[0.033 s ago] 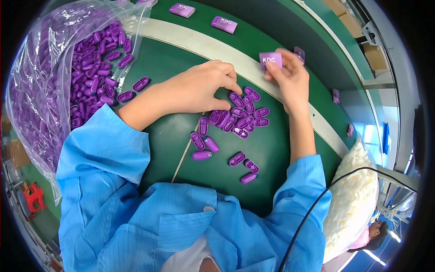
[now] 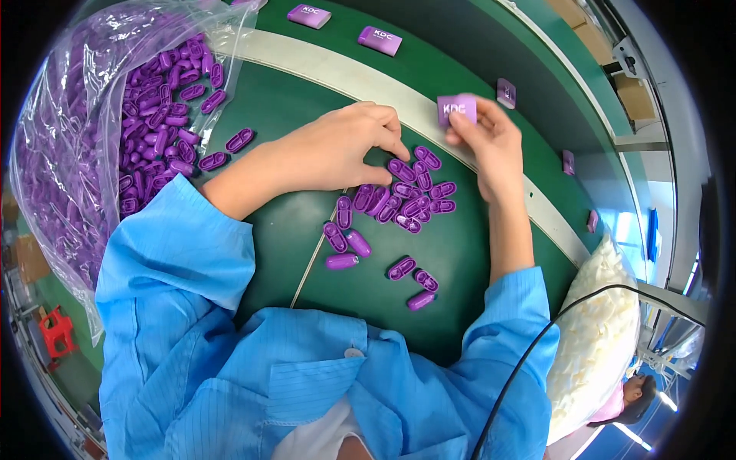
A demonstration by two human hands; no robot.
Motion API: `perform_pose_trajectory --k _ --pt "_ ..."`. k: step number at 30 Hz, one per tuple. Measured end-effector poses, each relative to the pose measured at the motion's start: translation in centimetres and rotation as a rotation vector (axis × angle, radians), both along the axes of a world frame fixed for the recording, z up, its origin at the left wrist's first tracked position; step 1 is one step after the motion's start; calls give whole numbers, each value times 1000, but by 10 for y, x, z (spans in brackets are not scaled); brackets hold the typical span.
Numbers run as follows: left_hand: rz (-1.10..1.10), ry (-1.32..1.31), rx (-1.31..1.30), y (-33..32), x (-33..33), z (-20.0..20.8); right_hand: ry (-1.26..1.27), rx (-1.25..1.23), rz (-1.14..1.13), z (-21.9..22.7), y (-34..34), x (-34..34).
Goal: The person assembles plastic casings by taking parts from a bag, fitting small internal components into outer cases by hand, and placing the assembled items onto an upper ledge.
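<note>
My right hand (image 2: 494, 138) pinches a light purple flat casing (image 2: 447, 110) with white lettering between thumb and fingers, above the pale rail. Resting on the green surface, my left hand (image 2: 353, 146) has its thumb and index finger apart, with the fingertips at the edge of a cluster of small purple oval caps (image 2: 416, 207). Many of these caps lie with their hollow side up. A few more caps (image 2: 358, 243) lie apart from the cluster, nearer to me. Further right lies another small group of caps (image 2: 400, 268).
A large clear plastic bag (image 2: 69, 153) full of purple caps lies open at the left. Beyond the pale rail (image 2: 337, 73), light purple casings (image 2: 379, 41) stand spaced along a green strip. A stuffed whitish bag (image 2: 602, 337) and a black cable (image 2: 563, 310) are at the right.
My right hand has shifted very slightly, and the casing in it sits a little nearer to me. My left hand stays in place.
</note>
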State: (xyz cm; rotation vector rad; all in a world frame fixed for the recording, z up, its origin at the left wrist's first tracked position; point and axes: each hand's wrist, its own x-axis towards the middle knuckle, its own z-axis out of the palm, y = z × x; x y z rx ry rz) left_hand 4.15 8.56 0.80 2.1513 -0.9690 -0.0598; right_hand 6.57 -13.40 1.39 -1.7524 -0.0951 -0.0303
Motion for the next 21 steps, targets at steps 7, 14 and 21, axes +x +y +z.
perform_pose_trajectory --k 7,14,21 --pt "181 498 -347 0 11 5 225 209 222 10 10 -23" --pt "211 709 -672 -2 19 2 215 263 205 8 27 -16" --pt "234 630 -645 -3 16 0 147 242 172 6 29 -20"
